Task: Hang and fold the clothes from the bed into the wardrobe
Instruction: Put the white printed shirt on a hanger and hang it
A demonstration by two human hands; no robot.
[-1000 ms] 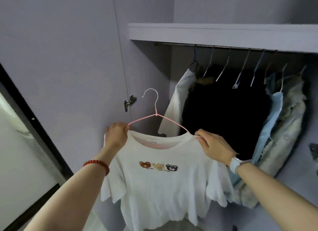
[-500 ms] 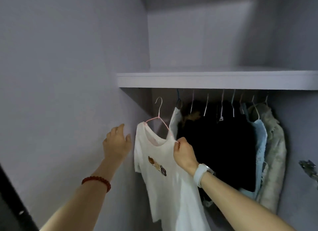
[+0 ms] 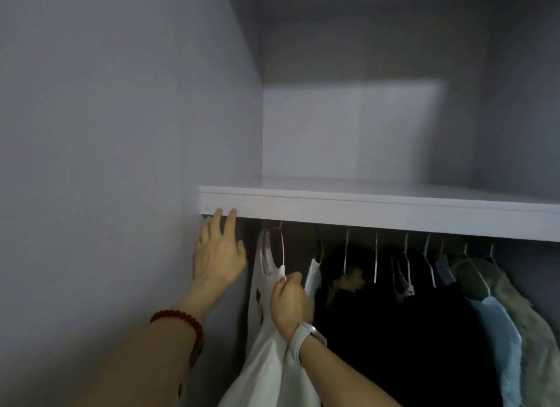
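Two bare hands reach up into an open wardrobe, seen from a head-worn camera. The right hand [image 3: 289, 300], with a white watch on its wrist, is closed in a pinch on the shoulder of a white T-shirt [image 3: 266, 340], gripping the cloth together with the near arm of the pink hanger [image 3: 281, 246] inside it. Held by that corner, the shirt hangs edge-on to the viewer, narrow enough to slip into the gap at the far left of the row. The hanger's hook rises into the shadow under the shelf [image 3: 378, 206]; the rail there is hidden, so whether the hook is already seated cannot be told. The left hand [image 3: 218, 252], a red bead bracelet on its wrist, is spread flat and holds nothing, fingertips just touching the shelf's lower front edge beside the wardrobe's side wall [image 3: 121, 164], probably to steady the reach. To the right hang a white garment [image 3: 312, 274], dark clothes [image 3: 394, 315], a pale blue piece [image 3: 497, 331] and a greyish furry coat [image 3: 527, 309], all on pale hangers.
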